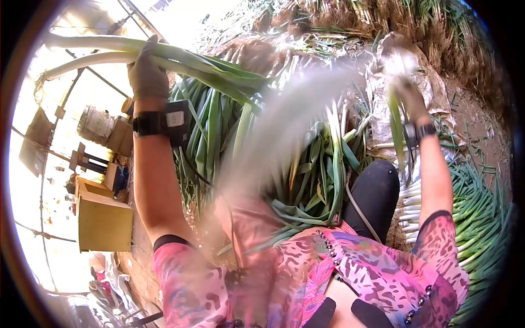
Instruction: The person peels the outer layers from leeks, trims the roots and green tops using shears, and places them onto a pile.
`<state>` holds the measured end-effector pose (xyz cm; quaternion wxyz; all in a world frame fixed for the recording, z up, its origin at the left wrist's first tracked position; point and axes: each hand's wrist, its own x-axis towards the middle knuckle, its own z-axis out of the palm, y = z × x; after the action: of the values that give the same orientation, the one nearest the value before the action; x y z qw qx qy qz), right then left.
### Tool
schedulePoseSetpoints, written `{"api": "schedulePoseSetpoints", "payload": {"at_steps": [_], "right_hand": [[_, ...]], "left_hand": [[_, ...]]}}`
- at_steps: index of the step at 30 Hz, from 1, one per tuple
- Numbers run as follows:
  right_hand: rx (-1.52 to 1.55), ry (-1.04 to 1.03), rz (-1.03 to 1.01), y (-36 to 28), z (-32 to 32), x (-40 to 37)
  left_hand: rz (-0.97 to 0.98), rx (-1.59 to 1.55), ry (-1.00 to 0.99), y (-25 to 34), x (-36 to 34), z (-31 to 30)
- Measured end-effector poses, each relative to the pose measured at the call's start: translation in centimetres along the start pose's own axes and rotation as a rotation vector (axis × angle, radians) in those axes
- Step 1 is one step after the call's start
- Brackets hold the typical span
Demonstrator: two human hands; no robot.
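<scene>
My left hand (149, 76), in a dark glove, is raised at the upper left and closed around long green onions (104, 44). Their pale stalks point left, and their green leaves trail right over the heap. At the right, my gloved right hand (410, 98) is closed on some loose green leaves (395, 123) that hang from it; motion smears its fingertips. More green onions (322, 175) lie heaped before me, across my lap. A whitish blurred streak crosses the middle and hides part of this heap.
Cleaned green onions (478, 224) are stacked in rows at the right. Uncleaned ones with dry brown roots (437, 44) pile up at the back right. A pale sack (383, 117) lies on the ground near my right hand. A yellow box (104, 221) stands at the left.
</scene>
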<state>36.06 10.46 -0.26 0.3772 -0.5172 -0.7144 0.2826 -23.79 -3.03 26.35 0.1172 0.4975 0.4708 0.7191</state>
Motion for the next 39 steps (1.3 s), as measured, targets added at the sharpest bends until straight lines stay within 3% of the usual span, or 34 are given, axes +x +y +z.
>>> {"api": "schedulePoseSetpoints", "payload": {"at_steps": [1, 2, 3, 5, 7, 10, 11, 13, 14, 18, 20, 21, 24, 25, 26, 27, 29, 30, 34, 36, 39], "right_hand": [[0.277, 0.031, -0.014, -11.2, 1.6, 3.5], [0.364, 0.036, -0.101, -18.7, 2.8, 4.9], [0.338, 0.041, -0.239, -23.3, 3.6, 4.5], [0.134, 0.114, -0.604, -30.2, 5.1, 2.8], [-0.123, 0.279, -0.926, -33.1, 6.2, 0.7], [-0.414, 0.552, -1.205, -32.3, 8.6, -2.1], [-0.470, 0.703, -1.313, -31.2, 10.1, -2.3], [-0.511, 0.640, -1.347, -28.0, 10.6, -4.6], [-0.619, 0.540, -1.242, -26.4, 9.3, -6.8], [-1.078, 0.187, -0.768, -19.7, 4.5, -16.3], [-1.000, 0.089, -0.559, -16.1, 4.3, -19.7], [-0.959, 0.067, -0.483, -14.6, 4.1, -21.1], [-0.768, 0.266, -0.347, -13.2, 0.4, -24.6], [-0.720, 0.390, -0.413, -10.7, -0.5, -24.8], [-0.475, 0.353, -0.297, -10.7, -3.1, -25.9], [-0.262, 0.380, -0.169, -8.5, -4.2, -26.9], [-0.058, 0.498, -0.016, -5.6, -7.6, -28.6], [-0.112, 0.614, 0.038, -3.9, -9.8, -30.1], [-0.357, 1.119, 0.202, 0.8, -17.4, -38.1], [-0.068, 1.066, 0.481, 7.5, -21.4, -45.2], [-0.025, 1.136, 1.137, 18.5, -22.3, -55.5]], "left_hand": [[0.011, -0.022, 0.044, 0.8, -0.7, 0.9], [0.000, -0.081, 0.108, 1.2, -1.3, 2.0], [-0.010, -0.142, 0.173, 1.8, -1.5, 2.5], [0.134, 0.044, 0.077, 3.0, -1.7, 2.9], [0.273, 0.112, -0.064, 4.0, -2.8, 4.4], [0.190, 0.502, -0.311, 5.1, -5.7, 7.8], [0.282, 0.547, -0.456, 4.8, -7.7, 9.4], [0.462, 0.602, -0.803, 3.2, -11.6, 11.9], [0.561, 0.600, -1.014, 2.2, -13.8, 13.7], [0.484, 0.730, -1.549, 1.0, -24.0, 19.0], [0.403, 0.843, -1.693, 0.2, -26.9, 22.0], [0.512, 0.860, -1.749, -0.5, -27.7, 22.6], [0.769, 0.820, -1.710, 0.9, -29.5, 27.4], [0.860, 0.771, -1.611, 2.0, -30.0, 29.0], [1.018, 0.706, -1.437, 4.0, -30.5, 30.6], [1.051, 0.623, -1.324, 5.1, -30.4, 32.1], [1.158, 0.483, -1.086, 6.5, -29.6, 34.3], [1.241, 0.466, -1.026, 7.9, -29.0, 34.5], [0.930, 0.426, -1.094, 5.0, -28.5, 32.8], [0.849, 0.501, -1.146, 1.2, -28.1, 31.3], [0.531, 0.576, -1.287, -6.0, -28.6, 28.1]]}}
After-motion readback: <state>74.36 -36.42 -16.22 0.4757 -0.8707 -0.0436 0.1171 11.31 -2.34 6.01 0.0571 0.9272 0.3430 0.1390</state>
